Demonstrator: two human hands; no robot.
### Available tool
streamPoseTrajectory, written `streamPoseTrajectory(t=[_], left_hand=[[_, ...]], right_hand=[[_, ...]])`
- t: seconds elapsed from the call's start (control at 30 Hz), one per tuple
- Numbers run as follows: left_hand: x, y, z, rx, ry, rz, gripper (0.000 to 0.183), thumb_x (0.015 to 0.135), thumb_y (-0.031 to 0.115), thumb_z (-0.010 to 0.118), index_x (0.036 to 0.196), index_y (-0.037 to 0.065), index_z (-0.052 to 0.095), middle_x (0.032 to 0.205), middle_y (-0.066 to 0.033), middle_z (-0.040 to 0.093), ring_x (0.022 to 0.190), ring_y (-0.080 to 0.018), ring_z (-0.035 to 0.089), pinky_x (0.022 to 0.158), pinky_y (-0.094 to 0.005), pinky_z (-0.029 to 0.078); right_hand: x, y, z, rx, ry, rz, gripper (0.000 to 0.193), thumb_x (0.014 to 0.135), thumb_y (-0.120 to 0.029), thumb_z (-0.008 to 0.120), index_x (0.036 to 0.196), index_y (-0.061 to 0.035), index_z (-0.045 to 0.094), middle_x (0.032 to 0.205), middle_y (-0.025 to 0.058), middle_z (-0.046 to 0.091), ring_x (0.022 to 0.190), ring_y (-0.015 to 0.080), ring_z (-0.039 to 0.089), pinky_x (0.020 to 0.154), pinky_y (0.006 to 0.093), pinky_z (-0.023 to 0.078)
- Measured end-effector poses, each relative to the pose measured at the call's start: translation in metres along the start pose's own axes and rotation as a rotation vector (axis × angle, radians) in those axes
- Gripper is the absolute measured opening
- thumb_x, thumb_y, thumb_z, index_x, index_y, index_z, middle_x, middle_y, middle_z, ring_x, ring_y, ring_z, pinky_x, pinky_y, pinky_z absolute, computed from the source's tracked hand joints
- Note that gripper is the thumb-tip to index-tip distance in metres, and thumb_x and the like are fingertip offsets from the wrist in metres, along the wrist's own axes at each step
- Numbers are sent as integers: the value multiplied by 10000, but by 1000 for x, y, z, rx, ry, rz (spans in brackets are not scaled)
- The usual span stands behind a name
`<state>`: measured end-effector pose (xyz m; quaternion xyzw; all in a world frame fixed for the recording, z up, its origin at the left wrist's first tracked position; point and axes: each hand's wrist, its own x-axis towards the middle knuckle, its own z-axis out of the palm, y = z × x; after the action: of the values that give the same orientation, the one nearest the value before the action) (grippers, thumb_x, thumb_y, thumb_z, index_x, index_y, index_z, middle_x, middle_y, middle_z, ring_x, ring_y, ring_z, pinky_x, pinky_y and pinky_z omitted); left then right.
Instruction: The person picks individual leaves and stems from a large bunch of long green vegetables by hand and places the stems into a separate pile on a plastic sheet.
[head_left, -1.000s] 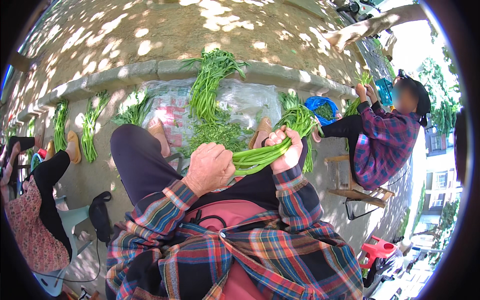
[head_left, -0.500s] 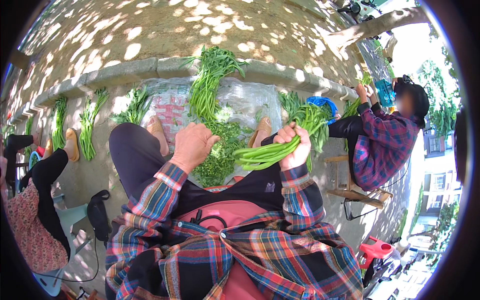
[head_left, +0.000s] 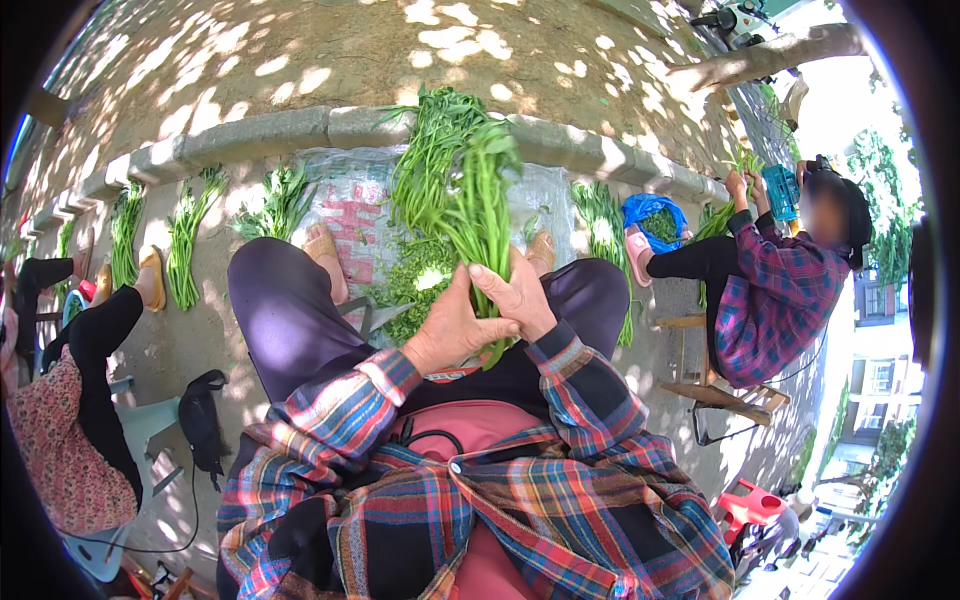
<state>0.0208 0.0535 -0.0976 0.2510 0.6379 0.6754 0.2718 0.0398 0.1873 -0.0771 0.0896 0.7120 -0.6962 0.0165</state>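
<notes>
Between my knees I hold a bunch of leafy greens [head_left: 482, 215] with long pale-green stems, its leaves pointing away from me. My right hand [head_left: 520, 297] is wrapped round the lower stems from the right. Against the same stems from the left, my left hand [head_left: 450, 328] is closed, its thumb across towards the right hand. Cut stem ends show just below the hands. Beyond, a larger pile of greens [head_left: 425, 165] lies on a plastic sheet [head_left: 345, 185]. Loose torn leaves [head_left: 405, 318] are heaped on it between my feet.
More bunches of greens [head_left: 183, 250] lie along a stone kerb [head_left: 250, 138]. To the right, a person [head_left: 775, 285] sits on a wooden stool [head_left: 720, 395] beside a blue bag [head_left: 640, 210]. Another person [head_left: 75, 440] sits at left near a black bag [head_left: 203, 425].
The bunch has swung from my right side to the middle, leaves now pointing away from me. My left hand, empty before, has moved right and down onto its stems.
</notes>
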Motion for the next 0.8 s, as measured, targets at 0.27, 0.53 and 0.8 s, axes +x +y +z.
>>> streamPoseTrajectory(t=[0.27, 0.53, 0.8], left_hand=[[-3, -18, -14, -369, 16, -141, 741, 718, 182, 754, 1297, 24, 320, 1169, -90, 482, 1086, -171, 467, 923, -309, 397], [-13, -23, -35, -753, -111, -243, 605, 730, -53, 522, 1301, 26, 338, 1185, -103, 499, 1046, -208, 526, 851, -345, 456], [-19, -36, -35, -1045, -170, -345, 599, 771, 17, 588, 1318, 51, 346, 1163, -104, 505, 901, -206, 569, 790, -357, 489]], right_hand=[[5, 21, 0, -12, -210, 29, 546, 862, -331, 597, 1205, 47, 403, 1088, 94, 521, 973, 154, 505, 863, 295, 408], [2, 23, -5, -193, -298, 107, 523, 834, -244, 650, 1203, 31, 402, 1077, 96, 526, 1003, 149, 522, 861, 297, 432], [-4, 6, -1, -62, -294, 84, 383, 824, -187, 626, 1102, 31, 479, 846, 104, 608, 617, 116, 585, 538, 253, 470]])
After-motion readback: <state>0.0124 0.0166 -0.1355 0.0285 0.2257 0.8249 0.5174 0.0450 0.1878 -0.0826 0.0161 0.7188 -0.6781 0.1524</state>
